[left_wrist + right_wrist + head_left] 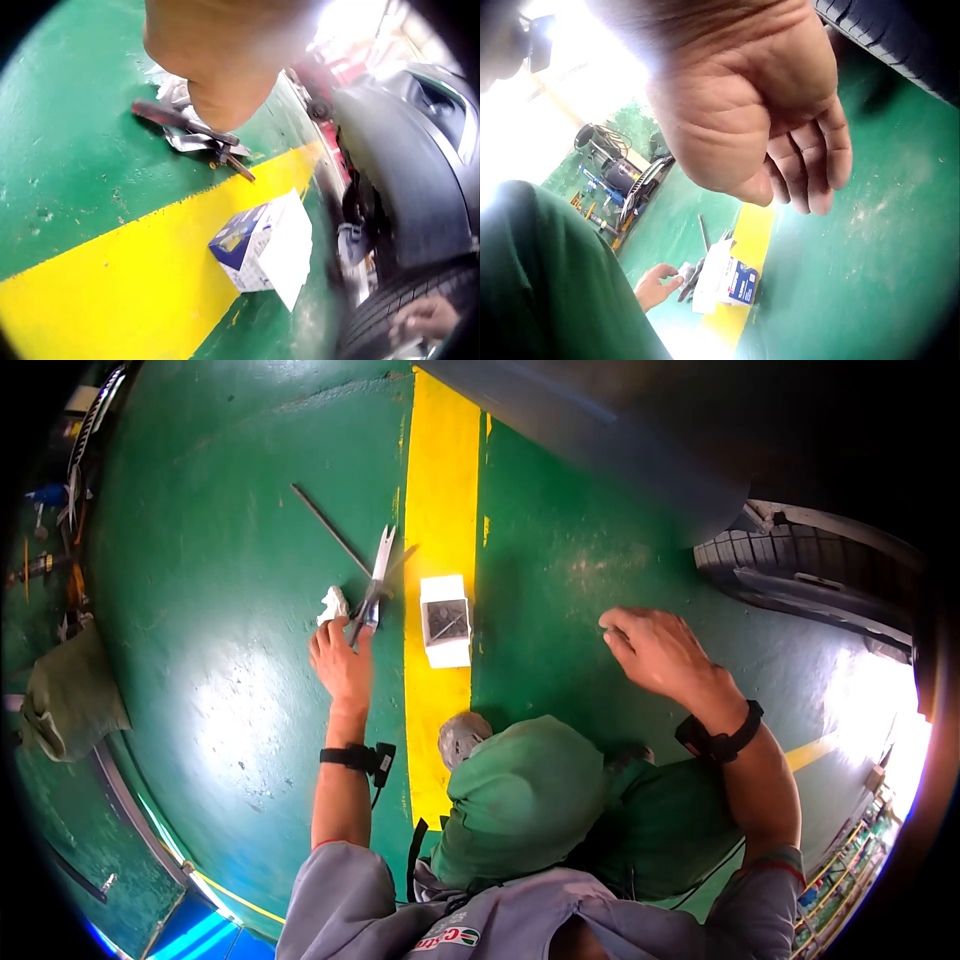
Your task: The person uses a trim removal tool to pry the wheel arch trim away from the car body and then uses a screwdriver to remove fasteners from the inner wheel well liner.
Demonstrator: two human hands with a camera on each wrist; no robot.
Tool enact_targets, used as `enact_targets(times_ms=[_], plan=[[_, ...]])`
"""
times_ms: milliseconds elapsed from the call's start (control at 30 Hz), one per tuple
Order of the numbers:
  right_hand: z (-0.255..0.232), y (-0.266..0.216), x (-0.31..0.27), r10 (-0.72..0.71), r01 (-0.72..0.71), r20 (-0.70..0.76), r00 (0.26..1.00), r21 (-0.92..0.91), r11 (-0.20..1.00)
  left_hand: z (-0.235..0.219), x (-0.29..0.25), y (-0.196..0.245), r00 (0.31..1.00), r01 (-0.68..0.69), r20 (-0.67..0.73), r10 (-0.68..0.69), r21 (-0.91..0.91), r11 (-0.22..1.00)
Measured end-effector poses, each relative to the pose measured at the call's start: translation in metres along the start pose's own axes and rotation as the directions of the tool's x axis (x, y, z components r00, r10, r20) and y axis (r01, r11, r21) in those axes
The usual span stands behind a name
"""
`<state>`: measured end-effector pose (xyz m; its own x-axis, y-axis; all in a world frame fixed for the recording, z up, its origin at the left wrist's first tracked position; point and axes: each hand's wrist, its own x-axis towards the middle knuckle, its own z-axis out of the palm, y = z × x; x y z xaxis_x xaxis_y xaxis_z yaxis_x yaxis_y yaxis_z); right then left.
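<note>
My left hand reaches down to a small pile of tools on the green floor, its thumb and fingers apart around a dark handle. The pile has a flat metal tool with a forked tip, a long thin rod and a tool with a red-and-black handle. A crumpled white cloth lies beside the fingertips. To the right stands a small carton with its flaps spread and dark contents inside. My right hand hangs in the air, fingers loosely bent, holding nothing.
A yellow stripe runs across the floor under the carton. At the right is a car tire, below dark bodywork. My green-trousered knee is close in front. Equipment stands along the far left side.
</note>
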<state>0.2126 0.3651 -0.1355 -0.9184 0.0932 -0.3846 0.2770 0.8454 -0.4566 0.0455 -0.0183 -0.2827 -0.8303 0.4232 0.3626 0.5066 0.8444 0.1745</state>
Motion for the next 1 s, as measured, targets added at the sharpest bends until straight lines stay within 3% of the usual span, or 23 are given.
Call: enact_targets(times_ms=[33, 67, 133, 167, 233, 400, 467, 500, 533, 633, 767, 833, 867, 900, 933, 967, 1000], plan=[[-0.002, 0.002, 0.000, 0.019, -0.019, 0.010, 1.000, -0.002, 1.000, 0.001, -0.004, 0.009, 0.979, 0.134, 0.168, -0.112, -0.125, 0.983], [-0.004, 0.004, 0.000, 0.019, -0.019, 0.005, 1.000, -0.002, 1.000, 0.004, -0.009, 0.021, 0.980, 0.130, 0.165, -0.108, -0.126, 0.983], [-0.010, 0.008, 0.001, 0.064, -0.064, -0.005, 0.998, -0.024, 0.998, 0.013, -0.011, 0.042, 0.942, -0.025, 0.312, 0.127, -0.312, 0.950], [-0.014, 0.007, 0.002, 0.066, -0.066, -0.011, 0.998, -0.023, 0.998, 0.013, -0.014, 0.047, 0.942, -0.032, 0.308, 0.133, -0.313, 0.949], [-0.024, 0.005, 0.001, 0.081, -0.081, -0.011, 0.997, 0.004, 0.997, 0.014, -0.006, 0.063, 0.869, -0.018, 0.477, 0.131, -0.235, 0.972], [-0.027, 0.021, -0.008, 0.055, -0.054, -0.093, 0.994, 0.020, 0.998, 0.000, 0.018, 0.091, 0.851, -0.132, 0.486, 0.199, -0.170, 0.977], [-0.028, 0.023, -0.011, 0.040, -0.039, -0.110, 0.993, 0.011, 0.999, -0.007, 0.016, 0.101, 0.722, -0.321, 0.569, 0.394, -0.229, 0.919], [-0.032, 0.023, -0.013, 0.068, -0.068, -0.086, 0.994, 0.000, 0.998, -0.003, 0.016, 0.105, 0.668, -0.352, 0.641, 0.378, -0.175, 0.920], [-0.036, 0.024, -0.017, 0.094, -0.095, -0.053, 0.994, -0.012, 0.995, 0.004, 0.011, 0.107, 0.668, -0.368, 0.632, 0.393, -0.178, 0.913], [-0.040, 0.027, -0.021, 0.106, -0.106, -0.041, 0.993, 0.006, 0.994, 0.019, 0.008, 0.113, 0.588, -0.469, 0.767, 0.257, 0.064, 0.881], [-0.041, 0.037, -0.033, 0.126, -0.122, -0.119, 0.985, 0.034, 0.992, 0.019, 0.029, 0.130, 0.527, -0.561, 0.798, 0.294, 0.066, 0.825], [-0.041, 0.034, -0.035, 0.044, -0.043, -0.126, 0.991, 0.007, 0.999, 0.013, 0.025, 0.128, 0.472, -0.453, 0.865, 0.169, 0.073, 0.889], [-0.046, 0.041, -0.042, 0.115, -0.116, -0.186, 0.976, 0.007, 0.993, 0.009, 0.030, 0.137, 0.439, -0.454, 0.877, 0.194, 0.030, 0.890], [-0.045, 0.034, -0.042, 0.082, -0.081, -0.134, 0.988, 0.008, 0.997, 0.002, 0.028, 0.142, 0.385, -0.507, 0.911, 0.149, 0.073, 0.859], [-0.047, 0.034, -0.041, 0.077, -0.076, -0.104, 0.992, 0.011, 0.997, 0.001, 0.023, 0.142, 0.375, -0.573, 0.909, 0.185, 0.070, 0.816], [-0.048, 0.040, -0.041, 0.140, -0.135, -0.147, 0.979, 0.043, 0.990, 0.014, 0.017, 0.138, 0.410, -0.581, 0.895, 0.173, 0.110, 0.806], [-0.050, 0.034, -0.042, 0.104, -0.097, -0.143, 0.984, 0.054, 0.994, 0.008, 0.015, 0.143, 0.362, -0.562, 0.926, 0.109, 0.123, 0.818]])
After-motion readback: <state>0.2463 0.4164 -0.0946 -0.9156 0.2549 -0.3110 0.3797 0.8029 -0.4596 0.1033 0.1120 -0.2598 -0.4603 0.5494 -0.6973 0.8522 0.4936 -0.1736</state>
